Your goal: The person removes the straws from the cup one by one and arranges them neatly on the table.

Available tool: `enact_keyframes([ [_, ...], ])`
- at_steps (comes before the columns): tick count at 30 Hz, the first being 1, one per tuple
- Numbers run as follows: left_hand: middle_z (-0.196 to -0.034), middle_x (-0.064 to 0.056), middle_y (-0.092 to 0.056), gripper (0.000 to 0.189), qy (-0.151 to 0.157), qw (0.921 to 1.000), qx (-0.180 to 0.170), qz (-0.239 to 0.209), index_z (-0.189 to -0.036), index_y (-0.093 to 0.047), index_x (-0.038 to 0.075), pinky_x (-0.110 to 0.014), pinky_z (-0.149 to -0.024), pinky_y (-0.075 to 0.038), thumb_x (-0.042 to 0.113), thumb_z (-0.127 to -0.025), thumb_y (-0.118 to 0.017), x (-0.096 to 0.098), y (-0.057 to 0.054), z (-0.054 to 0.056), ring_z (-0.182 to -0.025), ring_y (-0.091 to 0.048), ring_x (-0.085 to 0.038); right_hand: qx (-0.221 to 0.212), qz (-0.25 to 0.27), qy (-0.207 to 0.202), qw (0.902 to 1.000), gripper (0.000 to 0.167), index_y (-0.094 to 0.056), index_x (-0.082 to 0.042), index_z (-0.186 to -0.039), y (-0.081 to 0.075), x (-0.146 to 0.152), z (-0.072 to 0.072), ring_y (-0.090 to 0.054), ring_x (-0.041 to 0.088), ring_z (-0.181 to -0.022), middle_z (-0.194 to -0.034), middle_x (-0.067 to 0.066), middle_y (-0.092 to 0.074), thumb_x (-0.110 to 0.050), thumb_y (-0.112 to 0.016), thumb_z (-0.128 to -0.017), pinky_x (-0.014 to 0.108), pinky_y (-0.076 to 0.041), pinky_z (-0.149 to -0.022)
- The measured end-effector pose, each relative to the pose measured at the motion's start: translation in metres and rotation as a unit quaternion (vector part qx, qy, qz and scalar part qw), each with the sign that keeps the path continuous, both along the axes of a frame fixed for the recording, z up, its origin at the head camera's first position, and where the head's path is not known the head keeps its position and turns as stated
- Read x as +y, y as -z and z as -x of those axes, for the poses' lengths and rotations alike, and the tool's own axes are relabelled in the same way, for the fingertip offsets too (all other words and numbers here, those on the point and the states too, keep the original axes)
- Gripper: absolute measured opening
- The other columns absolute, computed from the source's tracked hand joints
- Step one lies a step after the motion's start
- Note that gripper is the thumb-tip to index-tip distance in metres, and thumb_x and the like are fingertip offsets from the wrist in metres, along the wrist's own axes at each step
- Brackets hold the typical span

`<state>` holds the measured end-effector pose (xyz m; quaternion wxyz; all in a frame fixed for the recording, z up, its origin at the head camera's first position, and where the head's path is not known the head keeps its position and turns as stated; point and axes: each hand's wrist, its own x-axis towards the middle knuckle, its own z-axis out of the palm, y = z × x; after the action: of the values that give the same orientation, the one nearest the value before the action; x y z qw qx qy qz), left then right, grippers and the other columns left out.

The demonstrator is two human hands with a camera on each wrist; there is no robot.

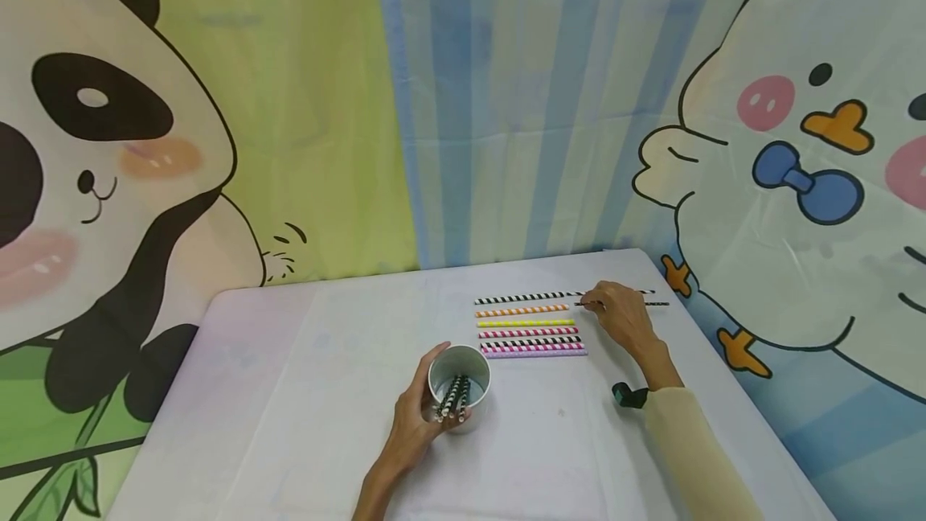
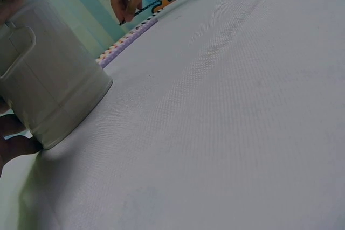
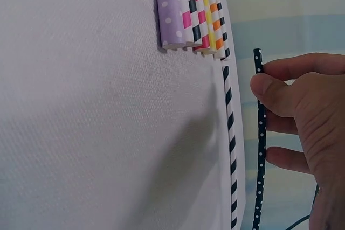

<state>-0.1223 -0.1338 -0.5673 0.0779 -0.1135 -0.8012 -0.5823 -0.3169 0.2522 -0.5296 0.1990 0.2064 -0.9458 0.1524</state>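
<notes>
My left hand (image 1: 415,424) holds a pale metal mug (image 2: 54,79) with a loop handle, fingers around its side and base. Several black-and-white straws (image 1: 453,397) lean inside the mug. To the right, my right hand (image 1: 624,316) pinches a thin black straw with white dots (image 3: 261,133) between thumb and fingers, above the table's far right part. Below that straw lies a black-and-white striped straw (image 3: 230,122). Beside the hand, a row holds an orange striped straw (image 1: 522,311), a yellow one (image 1: 526,323), pink and black striped ones, and a lilac dotted straw (image 1: 535,354).
A white cloth covers the table (image 1: 311,408). Behind it hang a panda-printed curtain (image 1: 325,143) and a blue striped one with a white bird (image 1: 781,264). A small dark green and black device (image 1: 628,395) sits by my right wrist.
</notes>
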Motion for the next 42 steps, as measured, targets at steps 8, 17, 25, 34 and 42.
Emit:
enact_keyframes([
  [8, -0.156, -0.004, -0.063, 0.096, -0.004, 0.9998, -0.013, -0.011, -0.168, -0.038, 0.039, -0.056, -0.118, -0.051, 0.035, -0.087, -0.088, 0.001, -0.002, 0.000, -0.136, -0.069, -0.033, -0.009, -0.005, -0.002, 0.9999, 0.011, -0.088, -0.009, -0.098, 0.001, 0.001, 0.005, -0.071, 0.027, -0.080, -0.088, 0.007, -0.078, -0.001, -0.080, -0.095, 0.044, -0.058, -0.070],
  [17, -0.154, -0.003, -0.065, 0.097, -0.015, 0.9998, -0.016, -0.005, -0.168, -0.038, 0.039, -0.061, -0.116, -0.051, 0.036, -0.086, -0.089, 0.002, -0.001, -0.002, -0.132, -0.071, -0.032, -0.020, -0.007, -0.001, 0.9998, 0.019, -0.088, -0.009, -0.099, 0.012, 0.005, 0.009, -0.075, 0.032, -0.088, -0.089, 0.008, -0.078, 0.003, -0.073, -0.098, 0.050, -0.061, -0.076],
  [25, -0.154, -0.002, -0.065, 0.097, -0.016, 0.9996, -0.021, -0.006, -0.167, -0.038, 0.043, -0.058, -0.117, -0.051, 0.036, -0.086, -0.090, 0.002, -0.002, -0.002, -0.132, -0.071, -0.031, -0.028, -0.011, 0.000, 0.9995, 0.019, -0.088, -0.009, -0.100, 0.016, 0.005, 0.013, -0.075, 0.030, -0.087, -0.091, 0.008, -0.079, 0.002, -0.074, -0.098, 0.049, -0.061, -0.077],
  [34, -0.155, -0.001, -0.064, 0.096, -0.016, 0.9995, -0.026, -0.006, -0.168, -0.038, 0.042, -0.061, -0.117, -0.049, 0.037, -0.087, -0.089, 0.003, -0.003, -0.003, -0.134, -0.070, -0.029, -0.045, -0.013, 0.010, 0.9988, 0.015, -0.088, -0.010, -0.102, 0.020, 0.003, 0.017, -0.074, 0.029, -0.088, -0.092, 0.007, -0.078, -0.002, -0.076, -0.099, 0.049, -0.060, -0.077],
  [42, -0.155, -0.001, -0.064, 0.096, -0.019, 0.9996, -0.021, -0.001, -0.167, -0.037, 0.043, -0.059, -0.117, -0.050, 0.036, -0.087, -0.089, 0.003, -0.002, -0.002, -0.134, -0.070, -0.030, -0.042, -0.013, 0.007, 0.9990, 0.013, -0.088, -0.008, -0.103, 0.022, 0.004, 0.021, -0.074, 0.029, -0.089, -0.093, 0.008, -0.078, -0.002, -0.077, -0.098, 0.048, -0.058, -0.075],
])
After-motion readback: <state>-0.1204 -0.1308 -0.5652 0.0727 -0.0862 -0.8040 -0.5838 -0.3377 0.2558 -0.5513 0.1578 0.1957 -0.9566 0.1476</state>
